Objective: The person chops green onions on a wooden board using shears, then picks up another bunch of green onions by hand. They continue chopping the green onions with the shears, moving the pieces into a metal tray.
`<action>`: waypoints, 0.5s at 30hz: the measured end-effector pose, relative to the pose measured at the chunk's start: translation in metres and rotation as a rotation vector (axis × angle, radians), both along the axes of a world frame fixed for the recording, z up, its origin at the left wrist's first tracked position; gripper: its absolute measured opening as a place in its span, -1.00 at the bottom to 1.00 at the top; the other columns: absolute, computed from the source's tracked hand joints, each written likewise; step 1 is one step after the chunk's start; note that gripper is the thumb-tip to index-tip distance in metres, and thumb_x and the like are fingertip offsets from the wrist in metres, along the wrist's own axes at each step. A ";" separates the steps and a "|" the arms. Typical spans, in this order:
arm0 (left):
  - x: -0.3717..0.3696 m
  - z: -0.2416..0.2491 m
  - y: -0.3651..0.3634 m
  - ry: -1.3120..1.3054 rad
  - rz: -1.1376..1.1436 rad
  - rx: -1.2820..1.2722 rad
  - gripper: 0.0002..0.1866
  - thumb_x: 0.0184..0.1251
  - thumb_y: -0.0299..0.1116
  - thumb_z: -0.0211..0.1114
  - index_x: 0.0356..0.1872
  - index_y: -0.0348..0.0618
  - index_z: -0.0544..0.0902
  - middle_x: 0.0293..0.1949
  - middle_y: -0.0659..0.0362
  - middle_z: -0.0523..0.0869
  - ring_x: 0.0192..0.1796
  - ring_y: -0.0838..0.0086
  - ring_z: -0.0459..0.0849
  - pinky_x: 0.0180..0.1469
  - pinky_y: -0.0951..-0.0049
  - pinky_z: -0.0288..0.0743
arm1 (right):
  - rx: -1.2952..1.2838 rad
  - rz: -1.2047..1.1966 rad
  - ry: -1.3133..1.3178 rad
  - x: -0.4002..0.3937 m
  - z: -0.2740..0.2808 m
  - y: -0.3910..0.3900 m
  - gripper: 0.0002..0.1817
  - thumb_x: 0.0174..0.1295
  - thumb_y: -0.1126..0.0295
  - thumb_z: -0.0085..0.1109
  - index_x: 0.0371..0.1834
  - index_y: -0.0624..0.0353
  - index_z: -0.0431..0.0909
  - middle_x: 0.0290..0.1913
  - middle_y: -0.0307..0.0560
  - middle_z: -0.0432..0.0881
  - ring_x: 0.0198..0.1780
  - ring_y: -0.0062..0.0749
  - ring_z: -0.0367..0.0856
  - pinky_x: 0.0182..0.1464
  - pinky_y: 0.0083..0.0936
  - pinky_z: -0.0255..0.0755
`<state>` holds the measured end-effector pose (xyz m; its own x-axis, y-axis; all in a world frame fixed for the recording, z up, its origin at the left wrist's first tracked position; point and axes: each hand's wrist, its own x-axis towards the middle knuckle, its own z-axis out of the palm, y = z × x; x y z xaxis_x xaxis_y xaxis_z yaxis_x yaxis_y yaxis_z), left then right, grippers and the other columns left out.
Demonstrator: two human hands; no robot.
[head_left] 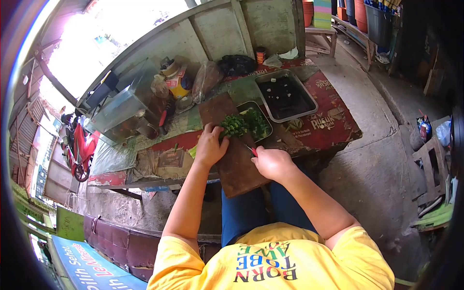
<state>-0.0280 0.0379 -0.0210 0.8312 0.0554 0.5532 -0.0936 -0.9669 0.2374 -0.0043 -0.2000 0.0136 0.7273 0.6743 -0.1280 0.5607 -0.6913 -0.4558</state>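
From the head view, your left hand [211,144] is cupped at the leafy greens [234,125] on the cutting board [239,173], thumb and fingers at the pile; whether it truly grips them or only rests there, you cannot tell. Your right hand [271,163] is closed around the red handle of the knife [254,152], its blade hard to make out against the dark wood. The greens sit partway up the board, right beside the small tray [270,129] that holds more of them. The main risk looks to be your left fingertips: they lie close to the blade's side, and loose leaves could roll or slip and let the edge wander toward them. The board's near end juts past the edge of the counter [333,104] above your thighs, so hard pressure there could tip it, and a dropped knife could land in your lap. A sideways sweep could also bump the small tray, spilling leaves or nudging it against the large tray [286,104] just beyond, where only scattered pale bits lie.
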 end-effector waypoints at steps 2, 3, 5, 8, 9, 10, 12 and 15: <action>0.001 0.000 0.002 -0.041 -0.010 0.028 -0.73 0.20 -0.35 0.32 -0.11 -0.24 0.58 -0.10 -0.06 0.63 -0.04 -0.06 0.62 0.00 0.12 0.53 | -0.001 0.020 -0.011 0.001 0.003 0.002 -0.67 0.38 0.23 0.02 -0.03 0.33 0.43 -0.30 0.19 0.72 -0.16 0.05 0.73 -0.11 -0.05 0.56; 0.001 0.000 0.002 0.000 -0.012 -0.013 -0.73 0.22 -0.35 0.31 -0.11 -0.24 0.58 -0.09 -0.06 0.63 -0.02 -0.05 0.61 0.00 0.10 0.52 | 0.091 -0.019 -0.081 0.000 0.001 0.008 -0.68 0.39 0.21 0.03 -0.09 0.30 0.43 -0.36 0.17 0.71 -0.23 0.06 0.73 -0.17 -0.06 0.56; 0.001 0.000 0.002 0.044 -0.011 -0.052 -0.73 0.23 -0.34 0.30 -0.10 -0.25 0.58 -0.07 -0.07 0.62 0.00 -0.05 0.61 0.00 0.08 0.51 | 0.186 -0.055 -0.145 0.002 -0.007 0.022 -0.69 0.39 0.19 0.04 -0.14 0.28 0.42 -0.41 0.15 0.70 -0.30 0.06 0.73 -0.24 -0.06 0.57; 0.001 0.001 0.000 0.051 0.063 -0.134 -0.73 0.21 -0.36 0.32 -0.12 -0.26 0.56 -0.12 -0.09 0.63 -0.05 -0.06 0.62 -0.04 0.10 0.52 | 0.169 -0.058 -0.186 0.011 -0.022 0.045 -0.70 0.38 0.20 0.05 -0.14 0.27 0.42 -0.44 0.11 0.70 -0.33 -0.01 0.74 -0.31 -0.12 0.59; 0.001 0.003 -0.001 0.069 0.053 -0.114 -0.74 0.21 -0.37 0.31 -0.13 -0.26 0.55 -0.12 -0.09 0.63 -0.06 -0.06 0.62 -0.05 0.08 0.51 | 0.169 -0.057 -0.184 0.012 -0.024 0.049 -0.70 0.38 0.20 0.05 -0.14 0.27 0.42 -0.44 0.11 0.70 -0.33 -0.01 0.74 -0.31 -0.12 0.59; 0.001 0.004 -0.001 0.089 0.044 -0.095 -0.74 0.22 -0.37 0.31 -0.13 -0.26 0.55 -0.13 -0.10 0.62 -0.06 -0.06 0.62 -0.05 0.07 0.51 | 0.163 -0.044 -0.193 0.014 -0.026 0.052 -0.70 0.38 0.21 0.05 -0.14 0.27 0.42 -0.44 0.11 0.70 -0.33 -0.02 0.75 -0.32 -0.13 0.60; 0.002 0.005 -0.001 0.085 0.032 -0.083 -0.75 0.22 -0.37 0.31 -0.13 -0.26 0.55 -0.13 -0.10 0.62 -0.06 -0.07 0.62 -0.06 0.07 0.51 | 0.150 -0.029 -0.195 0.015 -0.030 0.057 -0.70 0.38 0.21 0.04 -0.14 0.28 0.41 -0.43 0.12 0.70 -0.33 -0.03 0.75 -0.33 -0.15 0.60; 0.001 0.006 -0.002 0.097 0.028 -0.057 -0.75 0.24 -0.36 0.29 -0.12 -0.25 0.56 -0.12 -0.07 0.63 -0.05 -0.05 0.62 -0.04 0.08 0.51 | 0.117 -0.023 -0.221 0.016 -0.031 0.061 -0.71 0.38 0.23 0.03 -0.13 0.29 0.40 -0.42 0.13 0.70 -0.34 -0.04 0.75 -0.33 -0.16 0.60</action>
